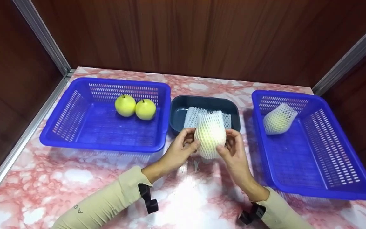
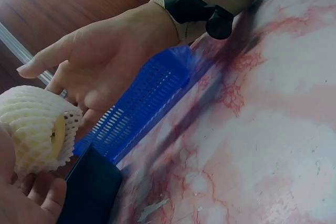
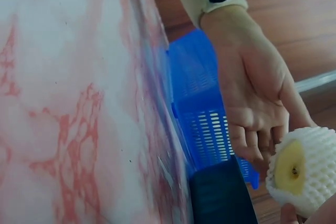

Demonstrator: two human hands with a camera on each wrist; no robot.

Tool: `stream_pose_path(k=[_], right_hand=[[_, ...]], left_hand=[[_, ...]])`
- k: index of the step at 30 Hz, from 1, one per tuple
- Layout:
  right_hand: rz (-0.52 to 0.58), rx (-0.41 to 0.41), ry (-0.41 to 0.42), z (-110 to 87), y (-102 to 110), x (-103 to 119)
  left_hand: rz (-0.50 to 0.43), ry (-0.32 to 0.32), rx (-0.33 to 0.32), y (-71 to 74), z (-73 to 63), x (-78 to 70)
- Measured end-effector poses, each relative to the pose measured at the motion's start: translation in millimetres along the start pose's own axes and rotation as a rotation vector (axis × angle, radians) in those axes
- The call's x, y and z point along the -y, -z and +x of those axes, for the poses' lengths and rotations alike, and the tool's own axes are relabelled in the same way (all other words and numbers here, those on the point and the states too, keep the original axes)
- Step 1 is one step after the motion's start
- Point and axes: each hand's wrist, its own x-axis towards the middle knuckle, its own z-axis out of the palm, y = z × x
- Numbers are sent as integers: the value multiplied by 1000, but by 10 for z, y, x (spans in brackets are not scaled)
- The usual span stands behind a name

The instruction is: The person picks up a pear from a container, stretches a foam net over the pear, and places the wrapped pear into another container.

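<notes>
A yellow pear (image 1: pixel 210 136) in a white foam net sleeve is held upright between both hands, in front of the dark box. My left hand (image 1: pixel 180 149) grips its left side with thumb and curled fingers. On the opposite side, my right hand (image 1: pixel 236 153) holds it the same way, thumb toward the front. The right wrist view shows the pear's bare end (image 3: pixel 291 169) with a dark spot, ringed by the sleeve's open edge. Beyond the pear, several flat foam net sleeves (image 1: pixel 193 118) lie in the dark box (image 1: pixel 177 113).
To the left stands a blue basket (image 1: pixel 103 147) with two bare pears (image 1: pixel 145 109) inside. Another blue basket (image 1: pixel 268 165) at the right contains a sleeved pear (image 1: pixel 279 120). Brown wood-grain panels (image 1: pixel 183 38) enclose the red-and-white marbled table (image 1: pixel 84 190) at the back and sides.
</notes>
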Motion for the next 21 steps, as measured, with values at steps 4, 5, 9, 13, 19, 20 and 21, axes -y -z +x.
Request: stream_pose_path(k=[4, 5, 9, 13, 19, 20, 21], right_hand=[[-20, 0, -57, 4, -8, -19], [-36, -12, -73, 10, -6, -20], [-52, -83, -127, 49, 12, -14], [46, -100, -140, 64, 8, -5], [136, -32, -96, 29, -30, -74], [145, -27, -92, 27, -35, -87], [152, -26, -89, 27, -38, -98]], left_hand=[[-16, 20, 38, 5, -2, -8], [-18, 14, 36, 9, -1, -9], [2, -37, -9, 21, -7, -13], [-30, -84, -54, 22, 3, -3], [-10, -49, -73, 24, 27, -29], [-2, -38, -58, 27, 26, -30], [9, -26, -43, 31, 25, -26]])
